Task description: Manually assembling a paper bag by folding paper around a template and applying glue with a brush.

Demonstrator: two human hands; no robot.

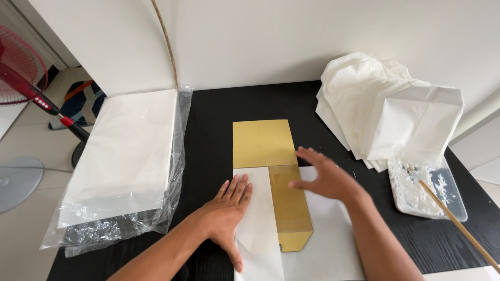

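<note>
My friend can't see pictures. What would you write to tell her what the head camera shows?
Two bare hands fold white paper around a gold cardboard piece on a black table: the left hand presses the paper flat, the right hand hovers blurred. A bagged paper stack lies left; folded paper bags and a paste tray lie right.

White sheet (323,244) and stick (458,224) cut off at bottom edge; moving right hand (325,177) blurred.
</note>
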